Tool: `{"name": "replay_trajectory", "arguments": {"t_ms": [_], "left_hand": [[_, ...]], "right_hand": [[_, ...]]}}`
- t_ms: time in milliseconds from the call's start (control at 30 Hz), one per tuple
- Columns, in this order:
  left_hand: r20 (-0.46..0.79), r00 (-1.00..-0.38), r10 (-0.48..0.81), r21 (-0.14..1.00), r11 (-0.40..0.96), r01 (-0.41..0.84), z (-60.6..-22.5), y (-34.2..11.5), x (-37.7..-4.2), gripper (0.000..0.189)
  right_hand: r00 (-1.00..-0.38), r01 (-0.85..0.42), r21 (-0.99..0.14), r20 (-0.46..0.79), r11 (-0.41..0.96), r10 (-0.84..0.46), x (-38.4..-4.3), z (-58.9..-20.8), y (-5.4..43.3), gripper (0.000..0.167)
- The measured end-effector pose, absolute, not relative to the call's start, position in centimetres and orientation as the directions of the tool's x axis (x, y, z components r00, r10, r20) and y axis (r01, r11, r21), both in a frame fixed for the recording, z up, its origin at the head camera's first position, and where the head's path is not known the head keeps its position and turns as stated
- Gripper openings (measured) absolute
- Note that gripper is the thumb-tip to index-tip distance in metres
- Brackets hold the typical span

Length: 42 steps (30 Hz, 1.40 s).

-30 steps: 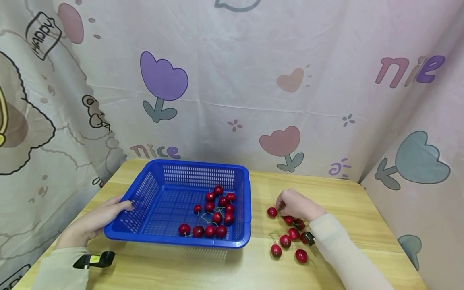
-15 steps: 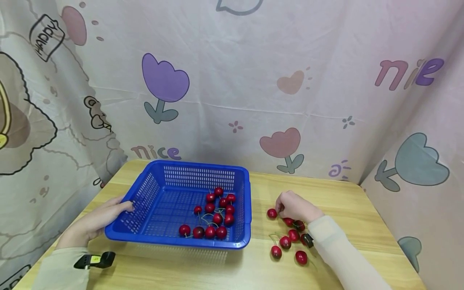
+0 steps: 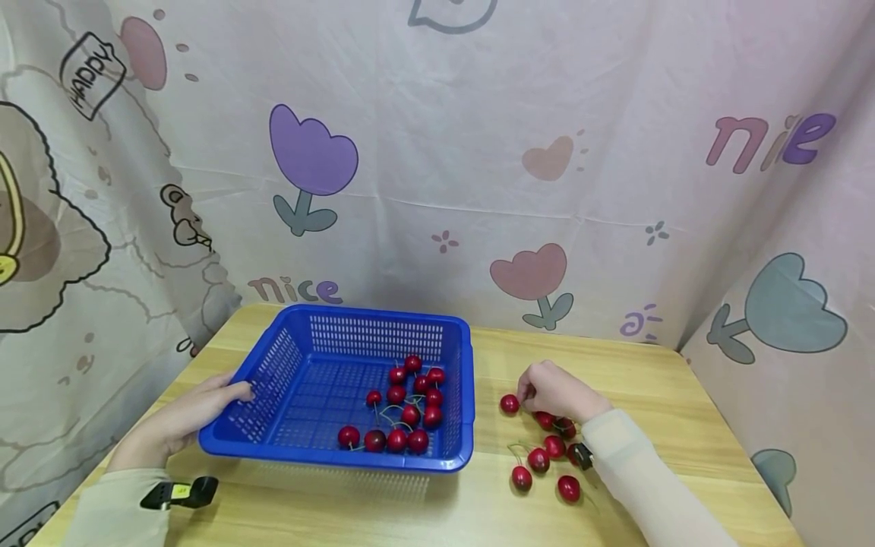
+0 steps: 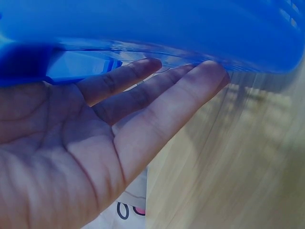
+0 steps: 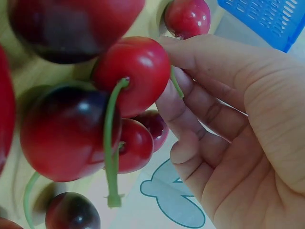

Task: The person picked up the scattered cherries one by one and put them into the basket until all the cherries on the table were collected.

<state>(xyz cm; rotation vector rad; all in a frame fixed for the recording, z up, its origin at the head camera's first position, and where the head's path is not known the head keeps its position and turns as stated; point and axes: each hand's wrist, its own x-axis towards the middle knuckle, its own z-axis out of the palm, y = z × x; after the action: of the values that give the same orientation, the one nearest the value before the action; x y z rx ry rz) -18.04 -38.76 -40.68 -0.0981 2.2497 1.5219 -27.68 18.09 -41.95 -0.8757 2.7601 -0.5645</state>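
On the wood-grain bench (image 3: 488, 516): loose cherries (image 3: 538, 460), right of a blue perforated plastic basket (image 3: 307, 454) holding more.
Cherries glossy, bright red to near-black, green-stemmed. Left hand (image 3: 187, 418) gripping the basket's side, thumb above, fingers beneath; right hand (image 3: 559, 391) pinching a cherry stem (image 5: 177, 84), one red cherry (image 3: 509, 404) just beside its fingertips.

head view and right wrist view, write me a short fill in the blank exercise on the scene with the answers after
1. The person's left hand holds the rectangular ____ plastic basket.
2. In the head view, the round red cherries inside leave the basket's ____ half mostly bare.
3. The person's right hand is at the loose cherries on the pale wooden table, to the ____ of the basket in the head view.
4. The foremost thin cherry stem in the right wrist view is coloured ____.

Missing words: blue; left; right; green
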Motion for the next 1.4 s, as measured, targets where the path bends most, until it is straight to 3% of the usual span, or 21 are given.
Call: {"name": "replay_trajectory", "arguments": {"t_ms": [1400], "left_hand": [[-0.385, -0.906, 0.176, 0.876, 0.377, -0.300, -40.5, -38.5, -17.8, 0.073]], "right_hand": [[-0.831, -0.486, -0.451, -0.028, 0.749, -0.556, -28.8, -38.7, 17.5, 0.008]]}}
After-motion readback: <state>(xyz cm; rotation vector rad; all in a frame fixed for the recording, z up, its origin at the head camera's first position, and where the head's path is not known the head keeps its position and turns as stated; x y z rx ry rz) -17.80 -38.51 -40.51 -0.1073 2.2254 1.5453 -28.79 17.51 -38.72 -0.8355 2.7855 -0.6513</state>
